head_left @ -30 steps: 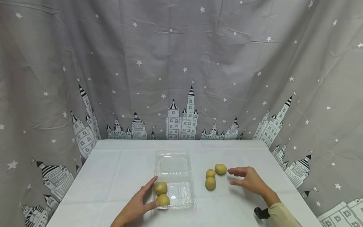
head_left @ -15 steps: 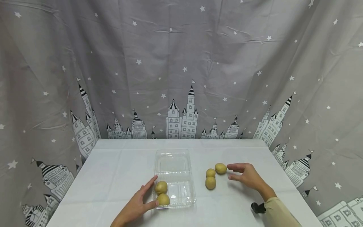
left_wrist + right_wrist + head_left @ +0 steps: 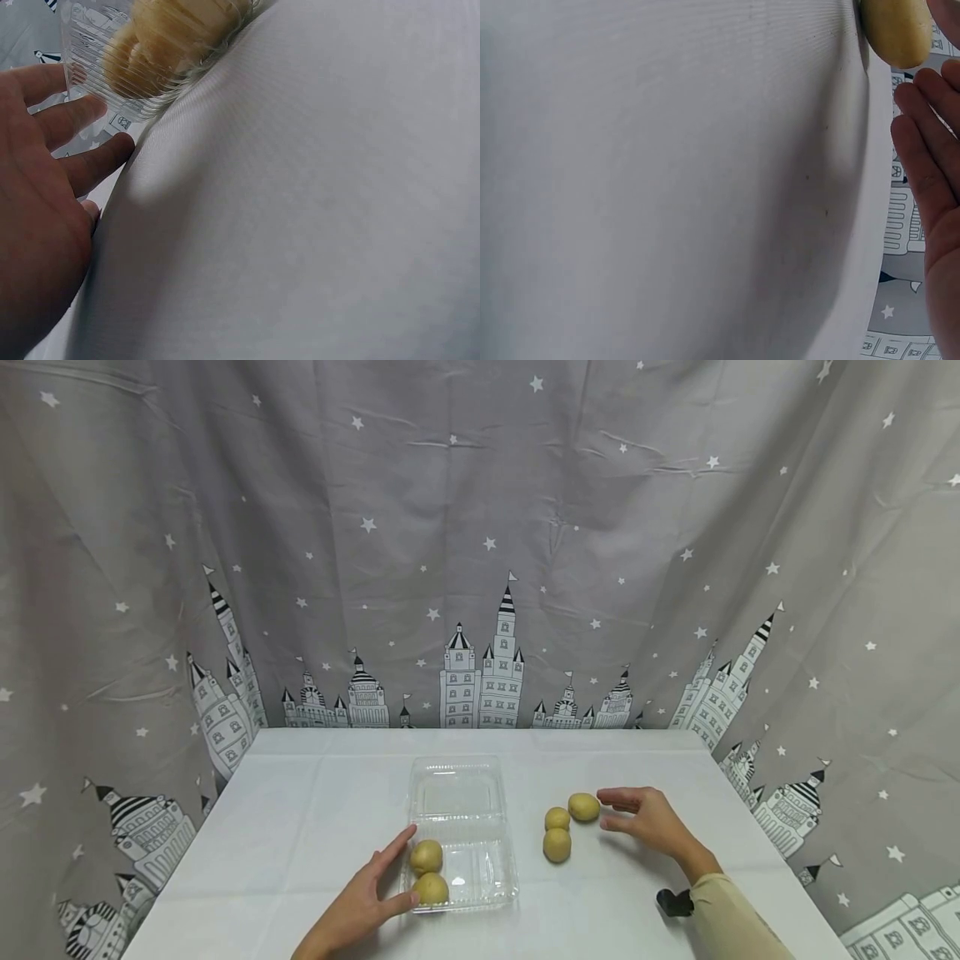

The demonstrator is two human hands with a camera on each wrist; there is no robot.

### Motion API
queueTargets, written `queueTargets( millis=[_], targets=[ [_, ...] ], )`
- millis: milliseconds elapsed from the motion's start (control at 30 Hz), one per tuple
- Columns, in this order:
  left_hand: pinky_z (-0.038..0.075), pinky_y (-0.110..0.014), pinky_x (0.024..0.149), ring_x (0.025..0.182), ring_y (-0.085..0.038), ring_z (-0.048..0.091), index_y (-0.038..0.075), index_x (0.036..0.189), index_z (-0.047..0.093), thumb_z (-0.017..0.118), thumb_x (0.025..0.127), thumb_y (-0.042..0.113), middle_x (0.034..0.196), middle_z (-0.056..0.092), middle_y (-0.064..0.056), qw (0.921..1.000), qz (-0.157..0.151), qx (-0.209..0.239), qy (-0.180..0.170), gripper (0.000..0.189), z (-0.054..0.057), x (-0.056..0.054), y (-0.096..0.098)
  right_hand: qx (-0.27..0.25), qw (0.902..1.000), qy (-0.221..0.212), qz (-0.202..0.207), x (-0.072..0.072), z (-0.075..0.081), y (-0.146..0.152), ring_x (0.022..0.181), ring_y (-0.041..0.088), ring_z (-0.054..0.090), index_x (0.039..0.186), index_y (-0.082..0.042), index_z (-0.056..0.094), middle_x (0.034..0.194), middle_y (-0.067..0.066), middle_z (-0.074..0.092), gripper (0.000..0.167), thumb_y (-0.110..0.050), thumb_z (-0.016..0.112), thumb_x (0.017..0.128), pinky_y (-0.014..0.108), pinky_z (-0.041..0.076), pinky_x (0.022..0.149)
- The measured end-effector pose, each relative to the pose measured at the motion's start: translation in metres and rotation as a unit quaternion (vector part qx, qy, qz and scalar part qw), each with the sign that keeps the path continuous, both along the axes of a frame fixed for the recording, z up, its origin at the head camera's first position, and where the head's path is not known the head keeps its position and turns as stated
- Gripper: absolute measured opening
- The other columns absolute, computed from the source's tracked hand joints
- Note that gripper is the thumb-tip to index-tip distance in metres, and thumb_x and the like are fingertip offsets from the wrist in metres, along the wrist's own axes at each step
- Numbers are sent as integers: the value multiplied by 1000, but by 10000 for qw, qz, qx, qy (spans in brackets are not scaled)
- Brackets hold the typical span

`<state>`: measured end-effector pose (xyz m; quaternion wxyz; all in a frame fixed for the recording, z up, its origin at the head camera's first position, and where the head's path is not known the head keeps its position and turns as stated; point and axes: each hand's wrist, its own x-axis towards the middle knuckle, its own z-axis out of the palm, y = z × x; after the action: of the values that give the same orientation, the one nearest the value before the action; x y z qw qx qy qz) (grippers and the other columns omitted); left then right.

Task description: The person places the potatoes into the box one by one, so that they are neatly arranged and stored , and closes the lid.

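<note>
A clear plastic clamshell box [image 3: 480, 872] lies with its lid [image 3: 457, 789] laid back on the table. Two potatoes [image 3: 427, 857] sit along the left side of its base. My left hand [image 3: 362, 897] rests against that side, fingers extended and thumb by the nearer potato; in the left wrist view, fingertips meet the ribbed wall. To the right of the box are three potatoes: a small one [image 3: 557, 818], a rounder one [image 3: 557, 845] and an oval one [image 3: 584, 807]. Just right of the oval potato is my right hand [image 3: 651, 820], fingers extended, thumb apart, holding nothing.
A white cloth covers the table [image 3: 315, 810]. Behind it hangs a grey curtain [image 3: 405, 568] printed with castles and stars. A black wrist-worn device [image 3: 674, 903] juts out beside the right sleeve.
My right hand has moved slightly left and away from me, closer to the oval potato. The left hand, box and potatoes stay where they were.
</note>
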<state>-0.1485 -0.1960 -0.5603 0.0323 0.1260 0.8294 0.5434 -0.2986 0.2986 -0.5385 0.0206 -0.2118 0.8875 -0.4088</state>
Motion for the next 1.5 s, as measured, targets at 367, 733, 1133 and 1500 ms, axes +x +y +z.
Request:
queueTargets(
  millis=[367, 733, 1133, 1500],
  targets=[
    [-4, 2, 116, 165, -48, 25, 14, 171, 39, 82, 96, 29, 177, 37, -14, 10000, 43, -45, 6, 88, 1, 0, 1, -165, 9999, -28, -38, -11, -11, -6, 127, 41, 74, 136, 4, 73, 136, 21, 76, 56, -19, 93, 89, 47, 60, 111],
    [-3, -3, 122, 164, -49, 27, 15, 171, 39, 82, 96, 30, 177, 38, -13, 9999, 68, -105, 57, 87, 2, 1, 1, -9, 9995, -58, -323, -13, -16, -16, 127, 34, 76, 135, -2, 76, 134, 15, 78, 53, -19, 93, 88, 43, 61, 110],
    [-2, -24, 135, 164, -48, 27, 15, 171, 39, 81, 96, 29, 177, 38, -14, 9999, 17, -74, 111, 87, 2, 1, 1, -233, 9996, -150, -110, -14, -16, -18, 122, 36, 77, 134, 1, 75, 134, 20, 78, 49, -15, 91, 91, 43, 64, 105],
    [-5, -2, 120, 164, -50, 25, 14, 171, 38, 81, 96, 30, 177, 37, -13, 9999, 26, -99, 67, 88, 1, 0, 0, -28, 9993, 144, -332, -10, -18, -13, 118, 32, 79, 132, 0, 77, 131, 19, 79, 46, -16, 91, 91, 35, 66, 101]
  ],
)
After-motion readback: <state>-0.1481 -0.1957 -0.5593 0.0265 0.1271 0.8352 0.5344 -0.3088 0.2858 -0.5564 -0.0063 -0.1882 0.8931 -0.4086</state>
